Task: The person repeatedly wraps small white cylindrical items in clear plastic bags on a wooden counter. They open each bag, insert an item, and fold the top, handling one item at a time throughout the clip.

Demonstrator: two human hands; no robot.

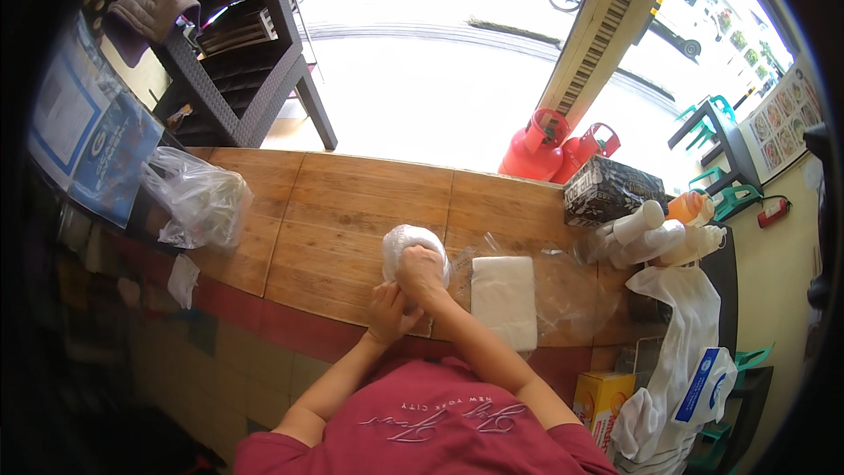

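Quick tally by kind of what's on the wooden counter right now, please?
White bundle under the hands: 1
White slab: 1
Plastic bags: 1
Black box: 1
Bottles, lying: about 4, overlapping, hard to separate
Total: about 8

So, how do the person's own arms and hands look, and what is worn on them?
Both forearms are bare. The left hand and right hand wear no gloves, and no rings or watch can be made out. Short sleeves of a dark red T-shirt cover the upper arms.

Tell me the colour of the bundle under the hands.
White, wrapped in clear plastic: the bundle, head view.
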